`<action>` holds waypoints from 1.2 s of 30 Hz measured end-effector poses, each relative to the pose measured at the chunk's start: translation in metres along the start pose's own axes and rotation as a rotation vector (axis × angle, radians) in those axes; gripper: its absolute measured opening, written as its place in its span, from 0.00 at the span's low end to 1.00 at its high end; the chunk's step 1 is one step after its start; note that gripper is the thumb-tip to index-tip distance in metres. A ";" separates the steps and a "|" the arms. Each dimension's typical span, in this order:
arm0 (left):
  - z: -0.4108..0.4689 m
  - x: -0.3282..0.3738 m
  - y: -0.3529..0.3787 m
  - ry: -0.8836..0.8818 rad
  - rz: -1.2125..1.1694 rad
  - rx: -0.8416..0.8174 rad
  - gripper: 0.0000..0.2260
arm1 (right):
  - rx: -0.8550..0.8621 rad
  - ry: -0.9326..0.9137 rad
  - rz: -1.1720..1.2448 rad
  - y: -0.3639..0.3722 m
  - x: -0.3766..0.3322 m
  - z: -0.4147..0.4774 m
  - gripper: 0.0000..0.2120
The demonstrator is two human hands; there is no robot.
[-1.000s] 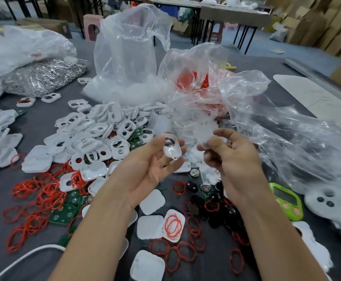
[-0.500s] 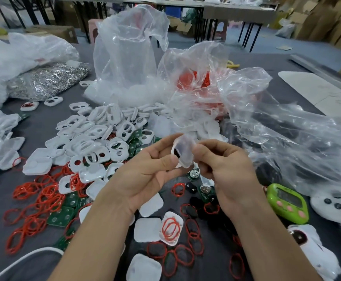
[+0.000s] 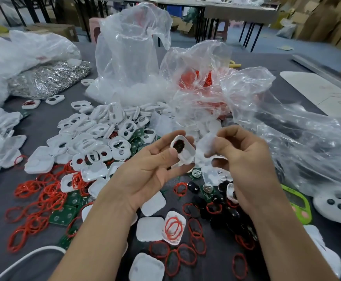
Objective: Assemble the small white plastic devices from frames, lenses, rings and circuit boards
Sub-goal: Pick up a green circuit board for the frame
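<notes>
One dark-lensed white frame, pinched by left hand; right hand pinches a blurred clear piece.

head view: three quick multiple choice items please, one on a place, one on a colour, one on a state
1. Where does the green timer lie? A in a bag; B right of the right hand; C on the floor.
2. What colour are the loose rings? A blue; B yellow; C red.
3. What is the left hand doing? A holding a white frame; B lying flat; C hanging empty.
Answers: B, the timer sits beyond the right wrist; C, the ring piles are red; A, its thumb and fingers curl round the frame.
</notes>
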State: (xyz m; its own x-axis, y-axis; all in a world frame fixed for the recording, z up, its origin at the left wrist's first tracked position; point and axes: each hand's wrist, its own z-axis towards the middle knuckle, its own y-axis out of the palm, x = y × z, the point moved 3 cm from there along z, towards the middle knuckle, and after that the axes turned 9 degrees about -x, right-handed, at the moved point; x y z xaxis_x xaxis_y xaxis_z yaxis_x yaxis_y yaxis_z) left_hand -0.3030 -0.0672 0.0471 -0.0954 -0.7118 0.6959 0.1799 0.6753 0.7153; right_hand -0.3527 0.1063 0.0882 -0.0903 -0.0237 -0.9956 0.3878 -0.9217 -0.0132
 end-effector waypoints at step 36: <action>-0.004 -0.014 0.011 -0.282 0.101 -0.041 0.17 | -0.272 -0.084 -0.561 0.009 -0.024 -0.002 0.07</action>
State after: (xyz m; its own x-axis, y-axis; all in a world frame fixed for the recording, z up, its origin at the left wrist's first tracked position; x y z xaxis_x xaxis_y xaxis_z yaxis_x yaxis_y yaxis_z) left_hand -0.2959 -0.0505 0.0445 -0.3425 -0.5554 0.7578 0.2410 0.7277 0.6422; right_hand -0.3451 0.0991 0.1122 -0.4149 0.3945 -0.8199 0.4792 -0.6713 -0.5654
